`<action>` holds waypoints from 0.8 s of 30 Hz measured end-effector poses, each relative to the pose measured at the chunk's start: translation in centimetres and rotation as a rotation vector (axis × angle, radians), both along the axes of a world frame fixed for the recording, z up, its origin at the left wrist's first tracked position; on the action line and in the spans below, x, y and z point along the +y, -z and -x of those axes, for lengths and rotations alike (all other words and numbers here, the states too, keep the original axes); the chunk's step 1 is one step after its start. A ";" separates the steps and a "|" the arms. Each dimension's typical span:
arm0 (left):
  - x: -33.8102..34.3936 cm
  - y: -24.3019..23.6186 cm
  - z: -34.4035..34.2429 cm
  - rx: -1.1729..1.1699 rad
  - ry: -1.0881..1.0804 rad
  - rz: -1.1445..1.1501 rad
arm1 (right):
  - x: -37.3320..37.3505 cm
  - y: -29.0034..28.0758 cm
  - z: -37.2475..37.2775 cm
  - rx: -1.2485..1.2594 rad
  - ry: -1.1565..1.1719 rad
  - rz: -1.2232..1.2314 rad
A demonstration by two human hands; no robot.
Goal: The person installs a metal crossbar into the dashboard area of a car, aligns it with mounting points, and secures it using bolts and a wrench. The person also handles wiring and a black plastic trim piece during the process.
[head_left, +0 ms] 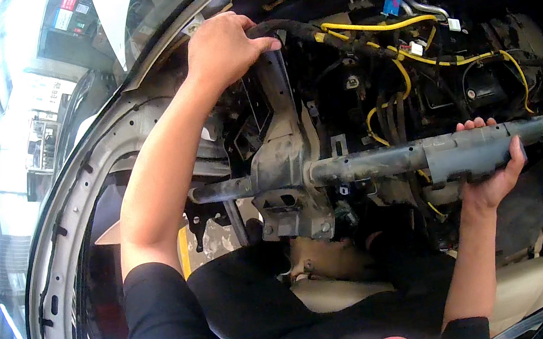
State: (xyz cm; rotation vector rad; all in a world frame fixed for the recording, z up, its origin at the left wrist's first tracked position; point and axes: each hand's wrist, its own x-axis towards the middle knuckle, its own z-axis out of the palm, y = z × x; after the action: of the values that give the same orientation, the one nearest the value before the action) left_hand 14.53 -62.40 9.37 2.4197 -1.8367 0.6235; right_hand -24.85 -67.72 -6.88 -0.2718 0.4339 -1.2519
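A grey metal dashboard crossbeam (376, 163) spans the stripped front of a car's cabin. My left hand (225, 48) is closed at the upper end of the beam's upright bracket (281, 91), thumb pointing right. A black wiring harness (292, 24) runs up to that hand; whether it is also in the grip cannot be told. Lower on the right, my right hand (491, 182) grips the beam from below where a flat grey plate (459, 157) covers the tube. Its fingertips show over the top edge and the thumb lies along the plate's right side.
Yellow-wrapped wires (397, 23) and a blue connector (391, 5) hang around the dark bulkhead. The door frame (57, 236) curves along the left, with the windshield edge above. Beige trim (336, 293) lies below the beam, and a workshop shows outside on the left.
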 end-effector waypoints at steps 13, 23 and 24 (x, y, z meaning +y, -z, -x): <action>6.4 1.5 4.8 0.251 0.168 -0.253 | -1.2 -0.9 -0.9 0.061 0.078 -0.060; 23.6 5.0 2.4 0.495 -0.910 -0.514 | -0.2 -1.1 -2.1 0.121 0.094 -0.059; 25.9 6.0 1.7 0.586 -1.018 -0.678 | 0.0 -1.1 -2.4 0.126 0.099 -0.058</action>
State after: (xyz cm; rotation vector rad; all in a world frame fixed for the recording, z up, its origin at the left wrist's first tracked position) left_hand 12.85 -36.54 3.39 3.3302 -0.5327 -0.8117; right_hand -22.43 -67.75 -5.77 -0.2836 0.5967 -1.3213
